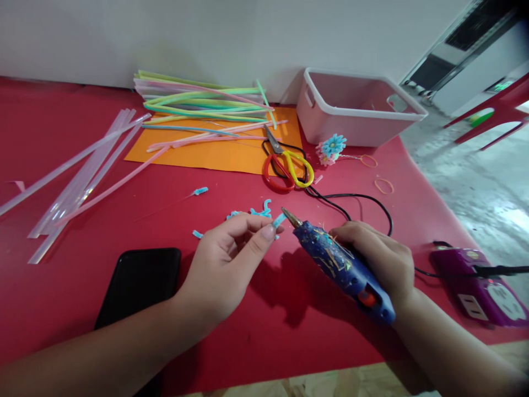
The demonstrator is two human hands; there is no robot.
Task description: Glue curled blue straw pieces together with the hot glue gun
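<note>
Between thumb and fingertips my left hand [229,262] pinches a short light-blue fuzzy piece [279,219]. My right hand [378,256] is wrapped round a dark-blue glue gun [339,264], spotted with dried glue. The gun's metal nozzle points up and left, close to the end of the blue piece; whether they touch is hard to tell. Several more blue pieces [262,210] lie on the red table [248,353] just behind my left hand. Further left, a thin wire with a small blue tip [200,191] rests on the table.
Scissors [276,146] and pipe cleaners [206,105] lie on orange paper [185,160]. Clear sticks [95,171] and a black phone [140,281] are left. A pink bin [343,124], blue flower [334,144], black cable [351,195] and purple power strip [467,286] are right.
</note>
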